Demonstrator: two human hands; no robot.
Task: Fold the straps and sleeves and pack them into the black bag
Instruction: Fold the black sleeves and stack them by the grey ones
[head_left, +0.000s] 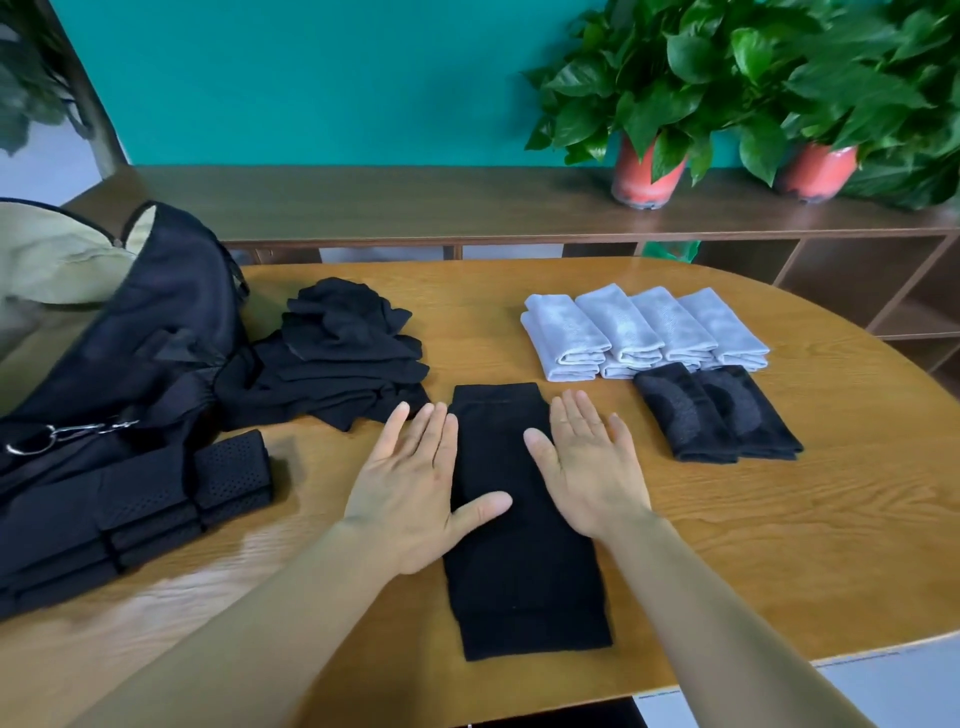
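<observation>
Nearest the person, one black sleeve (524, 587) lies flat and lengthwise on the wooden surface (805, 561). Its near hem is close to the front edge and its far cuff points away. The left hand (410, 488) lies palm down over the sleeve's left edge, with the thumb laid across the cloth. The right hand (587, 467) lies palm down over the right edge. The fingers of both hands are straight and slightly spread, and they grip nothing. Whether the palms press or only rest cannot be determined.

Handling: the sleeve appears to be a thin stretch knit that is light, limp and without stiffness. It will probably sag if lifted at one point and may creep on the smooth wood. Recommended hold: pinch both corners of one end, carry that end over to meet the other, then flatten the fold with open palms.

To the left, folded perforated straps (156, 509) are stacked against the slumped black bag (145, 332). Its contents cannot be seen. Beyond the left hand sits a loose pile of unfolded black sleeves (337, 353). To the right, well apart from the hands, two folded black sleeves (717, 415) lie side by side. Just behind them is a row of folded grey sleeves (639, 332). Judged from this layout, folding is partly done and packing remains.

At the rear, a dark shelf (415, 202) carries two potted plants (647, 176).
</observation>
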